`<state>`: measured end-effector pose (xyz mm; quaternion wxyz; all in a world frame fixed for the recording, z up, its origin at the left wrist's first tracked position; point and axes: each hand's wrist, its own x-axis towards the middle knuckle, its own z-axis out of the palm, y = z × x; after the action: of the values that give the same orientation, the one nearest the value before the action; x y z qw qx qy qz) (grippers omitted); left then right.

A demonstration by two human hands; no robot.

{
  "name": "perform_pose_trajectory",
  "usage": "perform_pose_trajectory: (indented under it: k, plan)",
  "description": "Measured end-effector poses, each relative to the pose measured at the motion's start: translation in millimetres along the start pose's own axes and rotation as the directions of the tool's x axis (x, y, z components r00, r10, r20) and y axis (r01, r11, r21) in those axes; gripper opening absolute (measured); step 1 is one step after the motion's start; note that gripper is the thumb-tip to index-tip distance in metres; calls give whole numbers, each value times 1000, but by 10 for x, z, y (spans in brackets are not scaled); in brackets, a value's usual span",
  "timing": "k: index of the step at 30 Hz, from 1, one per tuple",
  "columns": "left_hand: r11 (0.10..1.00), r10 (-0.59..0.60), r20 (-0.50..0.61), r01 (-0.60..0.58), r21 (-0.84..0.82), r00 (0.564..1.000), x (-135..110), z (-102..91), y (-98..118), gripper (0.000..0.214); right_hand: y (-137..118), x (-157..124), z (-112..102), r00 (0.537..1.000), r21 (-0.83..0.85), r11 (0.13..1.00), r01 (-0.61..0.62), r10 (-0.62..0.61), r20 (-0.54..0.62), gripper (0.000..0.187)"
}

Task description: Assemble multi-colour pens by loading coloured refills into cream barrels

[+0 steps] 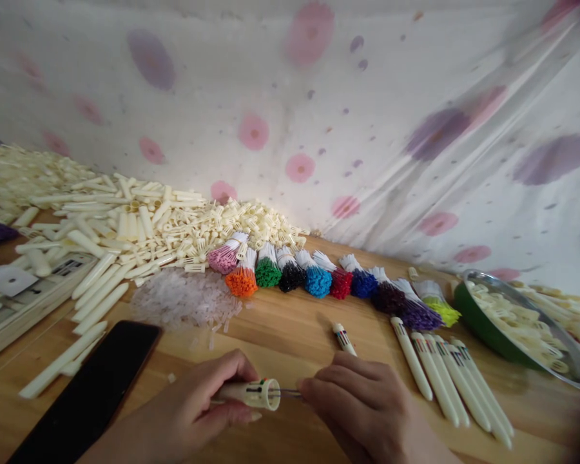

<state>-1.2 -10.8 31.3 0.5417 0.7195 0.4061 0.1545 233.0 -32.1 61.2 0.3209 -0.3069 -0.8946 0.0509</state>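
1. Cream plastic forms the multicolour pen barrel [244,394], held above the near middle of the tabletop [280,328]. Its open end faces right; small coloured sliders show along its far side.
2. Left hand [200,403]: the grip pinches the barrel between thumb and fingers, close to the open end.
3. Right hand [367,403]: the grip is pressed together on a thin metal tool [290,392]. The tool points left, its tip at the barrel's opening; depth of entry cannot be told. The fingers hide the rest of the tool.
4. One multicolour pen [344,338] lies just beyond the right hand, partly covered by it.
5. A row of cream multicolour pens [457,386] lies to the right of the right hand, slider ends far, tapered ends near.
6. Refill bundles [318,281] form a line across the middle, coloured ends near. Order from left to right: pink, orange, green, black, light blue, red, dark blue, very dark, purple, yellow-green.
7. Translucent plastic pieces [181,299] are heaped to the left of the orange bundle.
8. A black smartphone [89,386] lies near left, beside the left forearm.
9. Loose cream barrels [99,290] and small cream parts [256,222] are piled far left and far middle.
10. A green bowl [486,345] at the right contains cream plastic parts.
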Motion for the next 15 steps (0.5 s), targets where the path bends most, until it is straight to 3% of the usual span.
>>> perform_pose_trajectory:
  k: [5, 9, 15]
  plan:
    - [999, 37, -58, -39, -32, 998, -2, 15, -49, 14, -62, 23, -127, 988, -6, 990, -141, 141, 61, 19]
    - [995, 35, -164, -49, -82, 986, 36, 51, -134, 13, 43, 14, -183, 943, -21, 952, -307, 307, 127, 15]
    - [994, 9, -327, -42, -96, 945, 106, 87, -266, 12, 535, -80, 337, 772, -240, 783, -574, 615, 161, 6]
